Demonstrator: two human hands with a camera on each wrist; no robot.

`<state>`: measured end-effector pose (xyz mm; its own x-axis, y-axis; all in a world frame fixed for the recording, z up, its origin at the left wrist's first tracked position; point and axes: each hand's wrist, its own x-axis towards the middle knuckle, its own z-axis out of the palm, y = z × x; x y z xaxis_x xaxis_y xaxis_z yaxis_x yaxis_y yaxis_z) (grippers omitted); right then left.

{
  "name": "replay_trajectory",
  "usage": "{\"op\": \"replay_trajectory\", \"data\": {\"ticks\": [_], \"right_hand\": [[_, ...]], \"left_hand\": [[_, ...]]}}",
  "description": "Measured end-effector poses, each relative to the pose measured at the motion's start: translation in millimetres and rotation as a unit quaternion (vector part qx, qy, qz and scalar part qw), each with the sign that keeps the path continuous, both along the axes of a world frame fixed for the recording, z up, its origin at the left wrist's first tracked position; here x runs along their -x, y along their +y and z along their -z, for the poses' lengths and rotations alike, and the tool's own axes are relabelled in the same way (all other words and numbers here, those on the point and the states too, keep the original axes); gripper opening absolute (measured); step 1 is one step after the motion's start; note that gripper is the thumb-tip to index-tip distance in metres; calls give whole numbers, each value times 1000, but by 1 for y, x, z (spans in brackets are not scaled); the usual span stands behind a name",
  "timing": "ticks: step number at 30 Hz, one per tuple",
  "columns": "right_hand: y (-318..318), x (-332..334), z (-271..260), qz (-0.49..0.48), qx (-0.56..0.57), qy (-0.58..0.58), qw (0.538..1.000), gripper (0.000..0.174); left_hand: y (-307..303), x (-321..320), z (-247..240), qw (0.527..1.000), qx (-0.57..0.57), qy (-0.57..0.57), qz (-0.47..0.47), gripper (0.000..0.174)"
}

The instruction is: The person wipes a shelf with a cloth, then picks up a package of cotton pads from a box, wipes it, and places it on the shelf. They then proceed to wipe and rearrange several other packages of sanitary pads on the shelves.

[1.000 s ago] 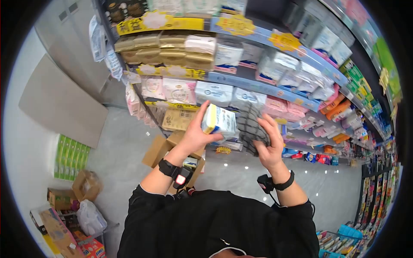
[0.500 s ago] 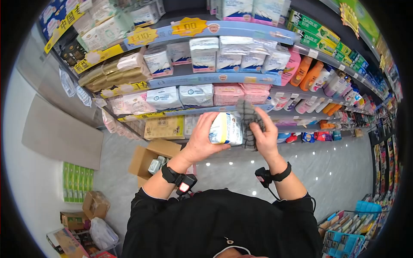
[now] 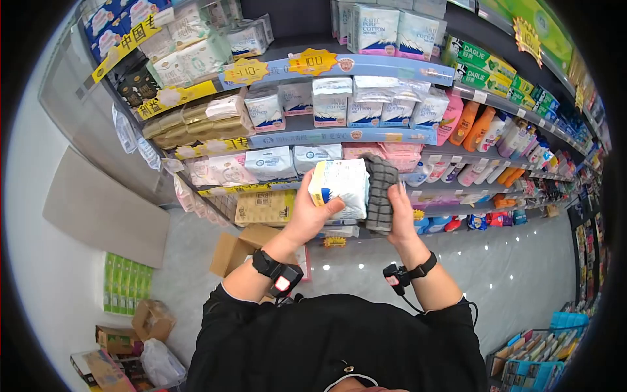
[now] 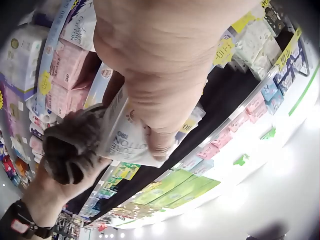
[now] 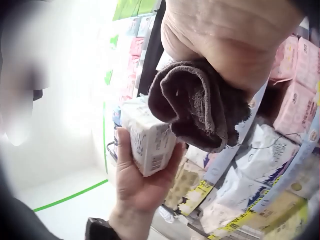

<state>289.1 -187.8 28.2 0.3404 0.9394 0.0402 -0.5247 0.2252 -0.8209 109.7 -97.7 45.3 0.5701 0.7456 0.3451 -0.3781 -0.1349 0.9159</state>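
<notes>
My left hand [image 3: 305, 214] grips a white soft pack [image 3: 344, 185] with a yellow band and blue print, its thumb across the front. The pack's lettering [image 4: 127, 140] reads "cotton" in the left wrist view, and a barcode shows on one side in the right wrist view. My right hand [image 3: 401, 215] holds a folded dark grey checked cloth [image 3: 380, 196] upright, right at the pack's right side. From the right wrist, the cloth's rolled layers [image 5: 192, 107] hang below the palm and overlap the pack's corner. Both hands are in front of the lower shelves.
Shelves ahead carry white cotton packs [image 3: 332, 103], pink packs [image 3: 400, 157], bottles [image 3: 465, 124] and toothpaste boxes [image 3: 483, 59]. An open cardboard box [image 3: 228, 253] sits on the floor below the left forearm. Farther left are a grey board [image 3: 104, 208] and a white plastic bag [image 3: 161, 363].
The head view has swung, moving the shelves across the picture. The cloth, apart from the pack a second ago, is now close against its right side. The pack has tilted to show more front.
</notes>
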Motion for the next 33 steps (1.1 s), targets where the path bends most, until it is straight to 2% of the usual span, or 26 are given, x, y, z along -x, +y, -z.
{"op": "replay_trajectory", "data": {"ticks": [1,2,4,5,7,8,10,11,12,14,15,16,18,19,20,21,22,23,24,26,27,28,29,32,33], "right_hand": [[5,15,-7,-1,-32,4,999,50],[16,26,-3,-1,-54,-67,996,52],[21,45,-12,-38,-1,58,998,51],[21,54,-11,-32,-2,54,998,51],[19,69,-2,-73,84,208,972,51],[22,70,2,-71,85,205,973,51],[27,67,14,-69,78,228,968,53],[29,63,19,-70,64,230,968,52],[31,60,15,-66,63,228,969,52],[33,49,5,-23,63,147,987,49],[34,43,1,-9,57,137,989,45],[34,42,-3,-2,57,138,989,45],[32,44,-12,76,22,-15,997,47],[34,48,-11,105,14,-63,992,52],[37,50,-5,104,13,-63,992,52],[41,54,-3,183,-8,-230,956,57],[42,58,-2,255,-30,-389,885,61],[38,60,-4,296,-66,-533,790,70],[32,72,-11,315,-66,-588,742,71],[27,80,-14,288,-112,-689,656,66],[23,81,-10,286,-114,-688,657,66],[19,81,-5,261,-150,-733,609,64],[17,79,-1,236,-185,-774,558,61],[12,58,12,182,-198,-781,563,60],[12,48,27,166,-162,-760,608,57]], "left_hand": [[2,-3,9,999,-36,-6,-34,82],[5,-5,17,995,-71,-10,-66,82],[14,-5,18,997,-49,-24,-56,83],[19,-6,18,993,-81,-36,-77,84],[28,-2,19,986,-121,-21,-116,89],[30,0,20,986,-119,-24,-115,89],[33,5,14,946,-245,105,-184,95],[33,9,9,890,-364,135,-240,108],[32,15,4,891,-364,131,-237,108],[29,25,-4,931,-322,96,-145,117],[23,33,-22,958,-255,102,-86,115],[27,33,-23,958,-255,100,-79,115],[37,31,-23,935,-248,238,-89,107],[40,28,-21,927,-266,239,-113,88],[42,25,-19,927,-267,239,-114,88],[44,22,-17,977,-109,181,-36,77],[46,17,-14,991,52,117,43,66],[43,10,-6,994,57,93,-1,39],[46,6,-2,994,53,90,-5,39],[49,2,4,975,220,6,-19,41],[50,5,-4,962,270,-26,23,41],[63,9,1,954,291,-14,67,43],[64,10,0,957,286,-31,45,43],[57,21,-21,960,274,-63,14,43],[58,27,-25,952,290,-86,39,45]]}}
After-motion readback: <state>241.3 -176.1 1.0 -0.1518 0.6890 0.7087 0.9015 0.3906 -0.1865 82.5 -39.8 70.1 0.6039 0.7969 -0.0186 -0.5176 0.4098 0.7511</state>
